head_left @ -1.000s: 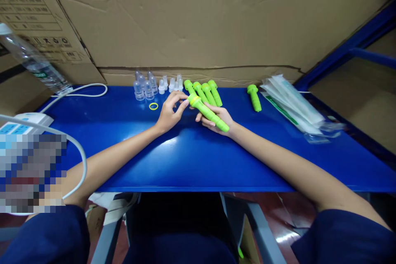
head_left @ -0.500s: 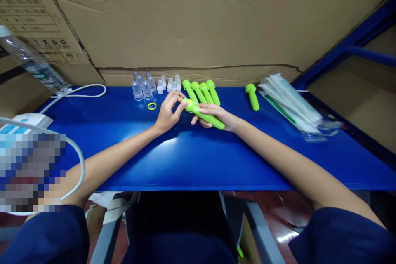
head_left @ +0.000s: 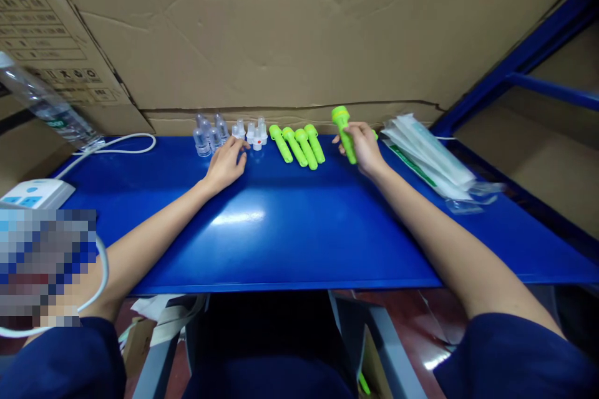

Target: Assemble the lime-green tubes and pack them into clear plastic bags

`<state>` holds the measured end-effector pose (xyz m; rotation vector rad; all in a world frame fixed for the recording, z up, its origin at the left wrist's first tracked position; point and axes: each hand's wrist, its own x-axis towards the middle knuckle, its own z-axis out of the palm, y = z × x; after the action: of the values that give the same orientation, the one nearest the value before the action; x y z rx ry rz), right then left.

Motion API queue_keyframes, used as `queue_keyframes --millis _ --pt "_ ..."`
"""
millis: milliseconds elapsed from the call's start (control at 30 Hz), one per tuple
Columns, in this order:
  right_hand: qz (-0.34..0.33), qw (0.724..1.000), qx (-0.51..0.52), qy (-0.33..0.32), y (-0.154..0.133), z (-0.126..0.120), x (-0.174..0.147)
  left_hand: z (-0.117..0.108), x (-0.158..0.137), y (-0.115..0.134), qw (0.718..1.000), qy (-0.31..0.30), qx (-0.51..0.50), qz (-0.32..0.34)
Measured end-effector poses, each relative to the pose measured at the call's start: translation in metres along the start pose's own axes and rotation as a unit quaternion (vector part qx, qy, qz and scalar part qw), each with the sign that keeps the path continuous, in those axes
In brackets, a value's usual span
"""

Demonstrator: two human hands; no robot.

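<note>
My right hand (head_left: 364, 146) is wrapped around a lime-green flashlight (head_left: 341, 117), held tilted with its wide, yellow-ringed head up and away from me. Behind that hand, a bit of another green flashlight (head_left: 375, 134) shows; the rest is hidden. On the left, my left hand (head_left: 225, 165) lies low over the table, fingers stretched out and thumb apart, with nothing visible in it. Its fingertips are close to small clear caps with white bases (head_left: 257, 143). Larger clear plastic caps (head_left: 202, 144) stand just behind it. Several green flashlights (head_left: 299, 148) lie side by side between my hands.
The blue table (head_left: 290, 230) backs onto a cardboard wall (head_left: 281, 31). Plastic-wrapped white packets (head_left: 430, 156) lie at the right, by a blue metal frame (head_left: 552, 87). At the left are a power strip (head_left: 42, 192), a white cable (head_left: 135, 136) and a plastic bottle (head_left: 53, 109).
My left hand has left the flashlight and moved left, over where the yellow ring lay; the ring is no longer visible. My right hand has carried the flashlight right and back, turning it more upright.
</note>
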<state>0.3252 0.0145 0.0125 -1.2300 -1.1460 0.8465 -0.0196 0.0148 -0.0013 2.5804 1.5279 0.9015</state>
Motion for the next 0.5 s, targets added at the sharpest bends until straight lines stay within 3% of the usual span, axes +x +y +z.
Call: queue_keyframes --millis 167,333,500 --pt "0.038 0.992 -0.100 0.067 0.016 -0.013 0.015 -0.009 -0.004 0.019 0.989 -0.041 0.117 -0.076" --pt "0.020 0.978 -0.207 0.029 0.032 -0.009 0.012 -0.014 -0.009 0.031 0.970 -0.069 0.214 -0.088" --pt "-0.046 0.961 -0.273 0.001 0.038 -0.005 0.007 -0.016 -0.011 0.036 0.956 -0.122 0.250 -0.093"
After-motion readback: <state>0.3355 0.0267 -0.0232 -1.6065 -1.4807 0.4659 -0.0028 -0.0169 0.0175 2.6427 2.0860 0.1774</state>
